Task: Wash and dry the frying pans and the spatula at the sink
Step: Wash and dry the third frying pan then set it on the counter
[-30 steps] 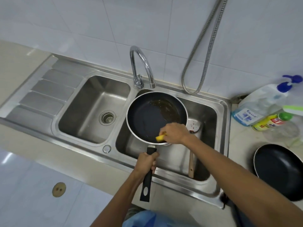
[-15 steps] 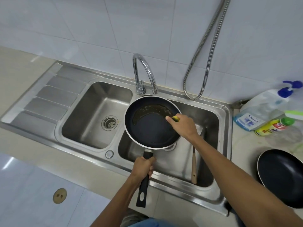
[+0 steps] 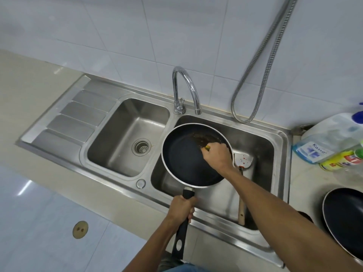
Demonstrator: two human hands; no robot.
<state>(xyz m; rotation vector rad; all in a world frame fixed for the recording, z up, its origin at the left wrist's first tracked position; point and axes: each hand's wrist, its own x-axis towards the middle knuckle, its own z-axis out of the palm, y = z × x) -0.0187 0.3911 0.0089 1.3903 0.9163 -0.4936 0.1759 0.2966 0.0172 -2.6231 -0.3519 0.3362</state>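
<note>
A black frying pan (image 3: 182, 158) with a silver rim is held over the right basin of the steel sink (image 3: 279, 138). My left hand (image 3: 181, 209) grips its black handle. My right hand (image 3: 218, 156) presses a yellow sponge (image 3: 207, 147) against the pan's far inner side, where brown greasy residue shows. A metal spatula (image 3: 243, 160) with a wooden handle lies in the right basin, beside the pan. A second black frying pan (image 3: 345, 218) sits on the counter at the right edge.
The curved tap (image 3: 186, 89) stands behind the pan, with no water running. The left basin has a drain (image 3: 141, 147). A metal hose (image 3: 255, 75) hangs on the tiled wall. Detergent bottles (image 3: 330, 142) stand on the counter at right. A drainboard (image 3: 74, 118) lies at left.
My right hand with the sponge has swept from the pan's near edge up to its far right side. The pan has stayed over the right basin in my left hand.
</note>
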